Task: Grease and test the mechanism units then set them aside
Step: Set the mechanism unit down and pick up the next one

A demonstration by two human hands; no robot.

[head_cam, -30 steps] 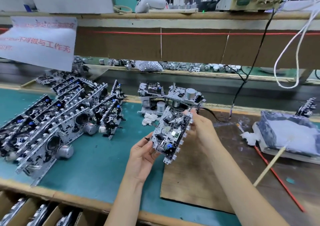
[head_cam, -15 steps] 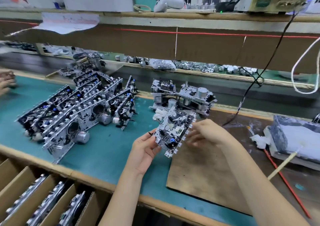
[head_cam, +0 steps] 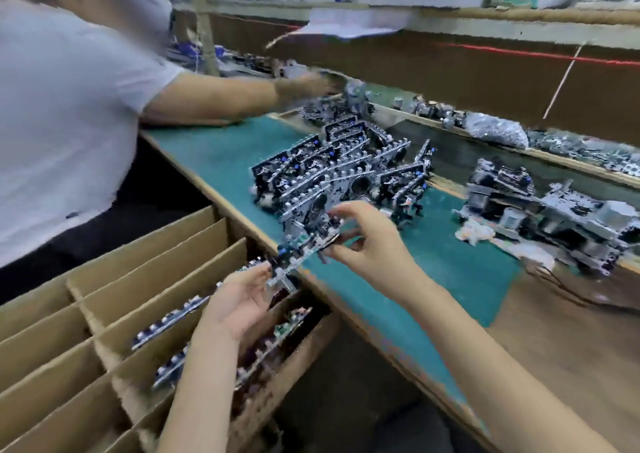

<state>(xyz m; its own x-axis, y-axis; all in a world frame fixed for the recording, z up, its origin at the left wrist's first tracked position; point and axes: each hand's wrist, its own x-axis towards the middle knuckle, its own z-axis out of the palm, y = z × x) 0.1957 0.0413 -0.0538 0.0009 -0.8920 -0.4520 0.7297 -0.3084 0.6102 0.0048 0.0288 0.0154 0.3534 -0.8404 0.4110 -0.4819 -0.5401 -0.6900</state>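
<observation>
Unit (head_cam: 304, 243) hangs tilted over the near edge of the mat (head_cam: 225, 154), above the box (head_cam: 156, 241). Left hand (head_cam: 239, 296) pinches its lower end; right hand (head_cam: 374, 244) pinches its upper end between thumb and fingertips. Just behind stands a pile (head_cam: 339, 175) of units. Another person (head_cam: 69, 88) leans at the left.

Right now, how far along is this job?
A few slotted units already stand in the cardboard box. The left hand and right hand hold one unit just above it. The pile on the green mat probably awaits its turn.
</observation>
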